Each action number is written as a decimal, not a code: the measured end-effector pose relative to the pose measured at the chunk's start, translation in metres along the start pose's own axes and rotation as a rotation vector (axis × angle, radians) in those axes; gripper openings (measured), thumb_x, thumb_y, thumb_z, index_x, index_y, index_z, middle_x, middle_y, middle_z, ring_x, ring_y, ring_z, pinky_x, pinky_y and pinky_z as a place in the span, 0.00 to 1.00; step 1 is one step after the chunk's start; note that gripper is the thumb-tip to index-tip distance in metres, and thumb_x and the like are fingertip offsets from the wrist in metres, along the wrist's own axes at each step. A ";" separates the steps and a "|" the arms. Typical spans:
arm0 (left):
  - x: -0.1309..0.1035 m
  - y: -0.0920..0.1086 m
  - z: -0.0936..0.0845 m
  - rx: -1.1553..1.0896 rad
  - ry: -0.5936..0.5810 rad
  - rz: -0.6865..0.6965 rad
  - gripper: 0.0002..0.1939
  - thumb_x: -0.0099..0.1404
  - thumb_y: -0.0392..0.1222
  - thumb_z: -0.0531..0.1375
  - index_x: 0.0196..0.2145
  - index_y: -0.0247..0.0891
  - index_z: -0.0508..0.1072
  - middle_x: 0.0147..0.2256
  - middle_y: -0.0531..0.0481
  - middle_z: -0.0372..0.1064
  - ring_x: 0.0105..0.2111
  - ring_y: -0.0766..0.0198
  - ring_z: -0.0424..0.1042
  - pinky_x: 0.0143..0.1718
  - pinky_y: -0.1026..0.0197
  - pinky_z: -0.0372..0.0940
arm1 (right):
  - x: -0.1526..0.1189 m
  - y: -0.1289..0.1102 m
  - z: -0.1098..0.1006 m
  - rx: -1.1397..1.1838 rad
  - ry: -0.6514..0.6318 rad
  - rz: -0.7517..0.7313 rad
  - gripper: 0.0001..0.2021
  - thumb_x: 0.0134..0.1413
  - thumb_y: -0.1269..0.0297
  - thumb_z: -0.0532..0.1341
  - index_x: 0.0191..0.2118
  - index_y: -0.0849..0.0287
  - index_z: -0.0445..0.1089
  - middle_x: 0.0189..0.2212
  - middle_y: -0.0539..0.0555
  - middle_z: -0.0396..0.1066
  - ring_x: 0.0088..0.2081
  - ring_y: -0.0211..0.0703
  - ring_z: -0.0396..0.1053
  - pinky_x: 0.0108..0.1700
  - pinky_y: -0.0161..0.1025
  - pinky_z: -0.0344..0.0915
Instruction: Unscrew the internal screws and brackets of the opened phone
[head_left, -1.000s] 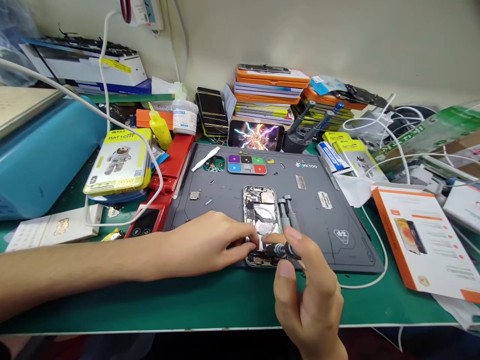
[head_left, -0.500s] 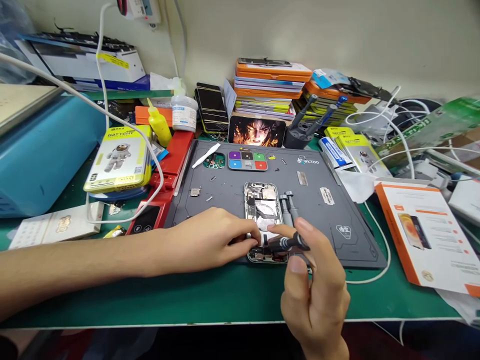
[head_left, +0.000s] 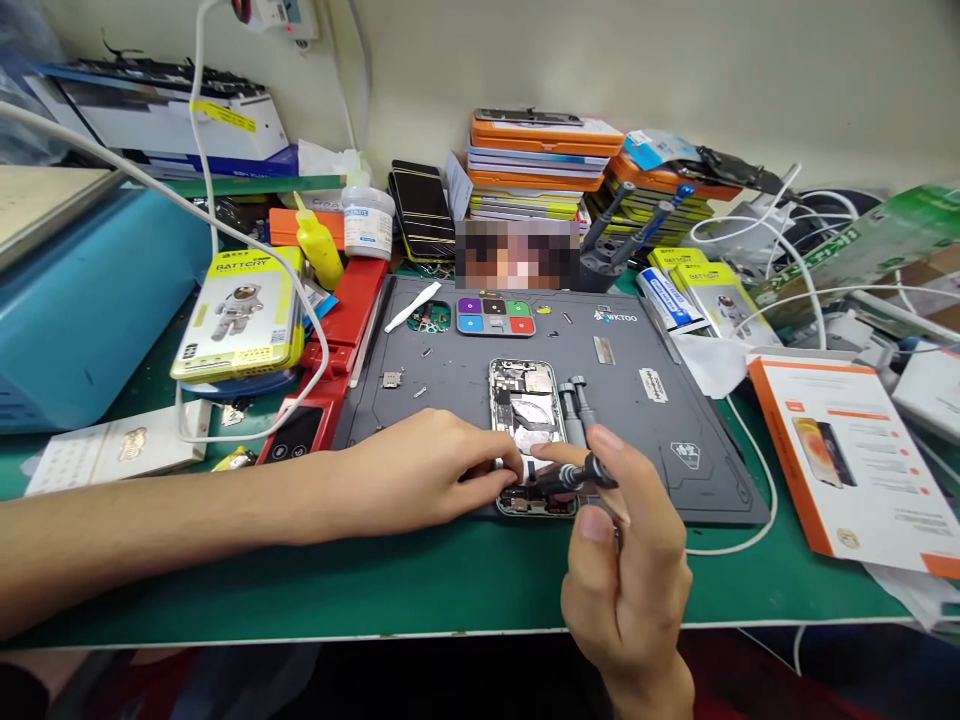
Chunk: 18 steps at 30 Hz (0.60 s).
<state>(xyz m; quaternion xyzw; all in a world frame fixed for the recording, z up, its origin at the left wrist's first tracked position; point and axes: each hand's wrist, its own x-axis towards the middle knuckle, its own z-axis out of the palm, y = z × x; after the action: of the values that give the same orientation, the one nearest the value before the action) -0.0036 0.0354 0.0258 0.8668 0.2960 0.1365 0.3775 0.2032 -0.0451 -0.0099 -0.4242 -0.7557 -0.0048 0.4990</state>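
Observation:
An opened smartphone [head_left: 538, 380] lies on the grey work mat [head_left: 450, 395], its inner parts exposed. From the left, my left hand [head_left: 457, 465] reaches over the phone's lower half, with thumb and fingertips pinched together there; what they hold, if anything, is hidden. My right hand [head_left: 637, 550] grips a dark-handled screwdriver [head_left: 570, 478], tilted so its front end points down at the phone's lower part. One right finger stretches toward the phone's middle. The screwdriver tip cannot be made out. Two grey screwdrivers [head_left: 574, 405] lie just right of the phone.
Small loose parts, a white spudger [head_left: 412, 307] and a coloured magnetic pad [head_left: 496, 318] lie toward the mat's back. A red fixture [head_left: 356, 320] and a yellow battery box [head_left: 240, 315] stand left. At right are an orange-and-white box [head_left: 855, 460] and a white cable [head_left: 765, 510].
The camera view has shifted slightly. The screwdriver's handle sits a little differently in my right hand; my left hand stays on the phone. The screen at the back is now pixelated.

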 end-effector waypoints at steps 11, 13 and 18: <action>0.000 0.001 0.000 -0.007 0.004 0.012 0.09 0.78 0.39 0.59 0.48 0.38 0.80 0.32 0.52 0.80 0.28 0.65 0.76 0.30 0.65 0.60 | 0.001 0.000 0.002 -0.012 -0.005 -0.028 0.39 0.64 0.83 0.60 0.77 0.55 0.54 0.64 0.60 0.74 0.59 0.52 0.79 0.55 0.50 0.83; 0.000 0.002 -0.001 -0.017 0.000 -0.001 0.09 0.78 0.39 0.59 0.47 0.39 0.80 0.31 0.53 0.79 0.27 0.66 0.75 0.30 0.65 0.60 | 0.000 0.000 0.001 0.015 0.000 0.009 0.37 0.66 0.81 0.57 0.76 0.54 0.54 0.65 0.61 0.73 0.58 0.52 0.80 0.54 0.51 0.84; 0.001 0.001 -0.002 -0.084 0.007 -0.034 0.08 0.78 0.38 0.60 0.47 0.39 0.80 0.31 0.55 0.77 0.28 0.67 0.74 0.31 0.66 0.61 | -0.003 -0.001 0.002 -0.004 0.062 0.085 0.35 0.67 0.79 0.60 0.75 0.50 0.57 0.66 0.59 0.72 0.55 0.53 0.82 0.53 0.52 0.85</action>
<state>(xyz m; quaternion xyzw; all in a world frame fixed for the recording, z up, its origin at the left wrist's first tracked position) -0.0034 0.0362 0.0276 0.8445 0.3061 0.1453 0.4147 0.2017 -0.0464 -0.0126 -0.4564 -0.7211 0.0019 0.5213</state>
